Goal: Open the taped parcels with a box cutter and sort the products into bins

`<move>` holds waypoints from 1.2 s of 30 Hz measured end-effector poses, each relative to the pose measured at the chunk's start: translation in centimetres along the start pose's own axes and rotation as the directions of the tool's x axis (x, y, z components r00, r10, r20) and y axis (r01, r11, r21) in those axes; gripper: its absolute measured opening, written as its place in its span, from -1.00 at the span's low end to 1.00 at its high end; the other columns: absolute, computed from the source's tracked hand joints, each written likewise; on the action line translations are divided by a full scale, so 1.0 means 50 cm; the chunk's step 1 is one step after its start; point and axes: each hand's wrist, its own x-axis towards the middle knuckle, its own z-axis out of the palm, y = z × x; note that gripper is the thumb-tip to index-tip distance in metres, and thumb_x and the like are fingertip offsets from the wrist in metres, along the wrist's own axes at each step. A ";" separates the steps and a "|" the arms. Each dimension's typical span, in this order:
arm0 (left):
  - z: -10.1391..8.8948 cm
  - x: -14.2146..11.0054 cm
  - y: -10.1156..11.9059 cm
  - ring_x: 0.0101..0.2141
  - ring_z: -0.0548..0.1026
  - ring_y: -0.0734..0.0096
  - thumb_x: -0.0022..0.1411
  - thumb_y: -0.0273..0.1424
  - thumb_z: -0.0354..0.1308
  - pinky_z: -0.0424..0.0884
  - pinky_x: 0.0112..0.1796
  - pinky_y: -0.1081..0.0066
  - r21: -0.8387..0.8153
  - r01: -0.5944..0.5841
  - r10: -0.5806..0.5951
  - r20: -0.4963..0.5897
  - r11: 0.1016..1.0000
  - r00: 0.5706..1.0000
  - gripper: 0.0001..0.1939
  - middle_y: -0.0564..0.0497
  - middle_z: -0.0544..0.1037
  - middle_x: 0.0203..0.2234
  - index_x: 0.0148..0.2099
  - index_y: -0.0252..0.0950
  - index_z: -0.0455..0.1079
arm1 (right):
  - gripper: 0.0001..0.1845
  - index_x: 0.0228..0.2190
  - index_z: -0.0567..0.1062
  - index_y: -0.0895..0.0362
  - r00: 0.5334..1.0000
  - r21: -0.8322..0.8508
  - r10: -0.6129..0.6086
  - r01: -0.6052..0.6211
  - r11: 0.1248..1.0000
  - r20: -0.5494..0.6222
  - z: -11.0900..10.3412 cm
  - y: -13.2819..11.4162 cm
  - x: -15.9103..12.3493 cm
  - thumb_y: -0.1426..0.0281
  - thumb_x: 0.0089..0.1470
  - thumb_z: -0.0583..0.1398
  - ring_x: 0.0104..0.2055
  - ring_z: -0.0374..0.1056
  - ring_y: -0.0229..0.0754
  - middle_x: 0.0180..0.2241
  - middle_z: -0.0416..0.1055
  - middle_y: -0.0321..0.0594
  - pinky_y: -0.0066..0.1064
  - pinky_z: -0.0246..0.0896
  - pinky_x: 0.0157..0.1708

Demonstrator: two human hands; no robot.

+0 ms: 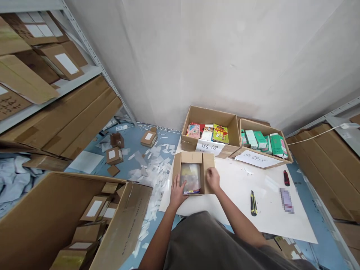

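A small opened cardboard box [192,158] lies on the white table [270,213] with its flaps spread. Inside it sits a plastic-wrapped item [190,177] with a glossy cover. My left hand [177,192] rests flat on the box's left flap, fingers stretched out beside the wrapped item. My right hand [213,179] lies on the right flap with its fingers curled down over the flap's edge.
Behind stand a box of colourful books [209,132] and a box of green packs [263,141], each with a paper label. A yellow-black utility knife [253,203] and a red one [286,177] lie on the table. A large carton of small parcels [84,221] stands at left, shelving beyond.
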 end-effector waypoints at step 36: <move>0.000 -0.114 -0.076 0.46 -0.11 -0.19 0.15 -0.42 0.39 0.13 0.30 -0.29 0.004 -0.021 0.021 -0.018 1.000 1.000 -0.85 0.03 0.09 0.47 -0.20 -0.16 0.56 | 0.36 0.40 0.13 0.09 0.718 -0.623 0.322 0.196 0.757 0.617 0.374 -0.104 0.101 0.33 -0.40 0.56 0.43 -0.01 0.37 0.40 -0.03 0.34 0.10 0.06 0.25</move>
